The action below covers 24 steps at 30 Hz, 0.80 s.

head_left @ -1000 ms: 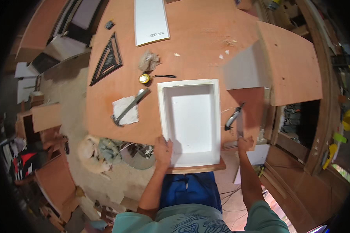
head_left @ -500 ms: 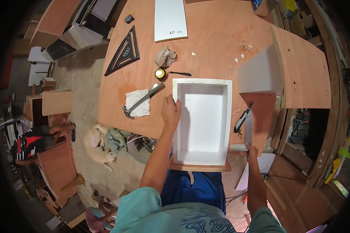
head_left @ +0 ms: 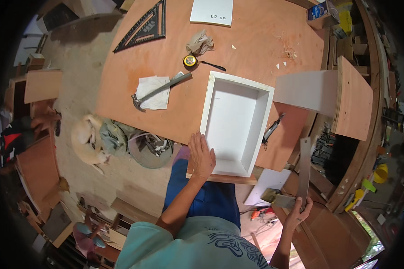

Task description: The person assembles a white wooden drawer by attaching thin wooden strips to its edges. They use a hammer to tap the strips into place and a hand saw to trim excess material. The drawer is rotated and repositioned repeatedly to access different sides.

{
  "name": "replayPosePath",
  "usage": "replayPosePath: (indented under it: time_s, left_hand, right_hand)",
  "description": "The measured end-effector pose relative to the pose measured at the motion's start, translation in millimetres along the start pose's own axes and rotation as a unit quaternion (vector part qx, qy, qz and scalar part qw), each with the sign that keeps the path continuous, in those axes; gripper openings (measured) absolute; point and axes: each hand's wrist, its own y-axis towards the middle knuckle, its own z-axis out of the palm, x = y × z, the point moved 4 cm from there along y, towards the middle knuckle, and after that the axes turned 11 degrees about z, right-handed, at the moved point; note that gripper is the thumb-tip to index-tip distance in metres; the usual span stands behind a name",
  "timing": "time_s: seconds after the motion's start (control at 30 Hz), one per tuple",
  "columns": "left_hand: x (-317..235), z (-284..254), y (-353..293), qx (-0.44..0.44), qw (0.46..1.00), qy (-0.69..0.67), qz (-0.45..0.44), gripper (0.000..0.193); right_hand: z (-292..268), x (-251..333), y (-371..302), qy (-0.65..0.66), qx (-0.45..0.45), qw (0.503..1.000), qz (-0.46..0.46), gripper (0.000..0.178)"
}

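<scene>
A white rectangular box (head_left: 233,121), drawer-like and with its hollow side up, lies at the near edge of the table. My left hand (head_left: 202,157) is on its near left wall, fingers along the outside and thumb over the rim. Off to the right, past the table's edge, my right hand (head_left: 297,213) grips a metal try square (head_left: 304,170), its blade pointing away from me. A utility knife (head_left: 271,130) lies right of the box. To the left, a claw hammer (head_left: 161,92) rests across a white cloth (head_left: 153,87).
Farther back are a tape measure (head_left: 190,62), crumpled paper (head_left: 199,42), a black speed square (head_left: 143,28) and a white board (head_left: 212,11). A wood-and-white panel assembly (head_left: 352,96) stands at right. A dog (head_left: 86,138) lies on the floor beside a bucket (head_left: 152,157). Other people are at left.
My right hand has swung the try square away from the box, out to the right and nearer me. My left hand has slid down the box's left wall toward me. The view has shifted.
</scene>
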Motion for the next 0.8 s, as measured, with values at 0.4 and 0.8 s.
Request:
replayPosePath:
  time_s: [0.4,0.8]
  left_hand:
    - [41,23,48,-0.01,0.994,-0.072,-0.082,0.086]
    - [63,44,53,0.07,0.939,-0.304,-0.141,0.082]
  right_hand:
    - [239,140,-43,-0.31,0.285,0.905,-0.055,0.036]
    - [303,196,-15,-0.207,0.436,0.872,0.085,0.039]
